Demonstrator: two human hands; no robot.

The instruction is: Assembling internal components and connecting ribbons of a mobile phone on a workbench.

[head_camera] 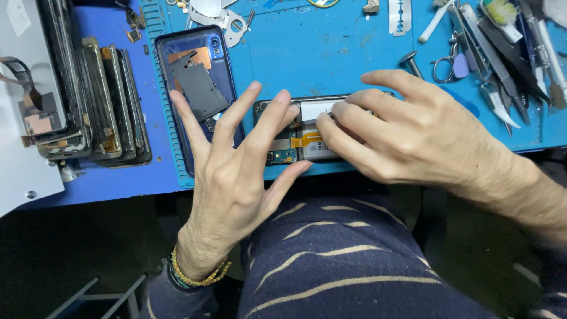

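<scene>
— Item one?
— Opened phone, back removed, lying at the near edge of the blue work mat; white battery and orange flex cable showing.
— Hands?
— Left hand: fingers spread wide, fingertips resting on the phone's left end, holding nothing. Right hand: fingers close together, pressed flat onto the battery area; whether anything is pinched beneath, cannot tell.
— Surroundings?
— Blue rear cover with a dark plate, just left of the phone. Stack of phone frames further left. Tweezers and scissors at upper right.
</scene>
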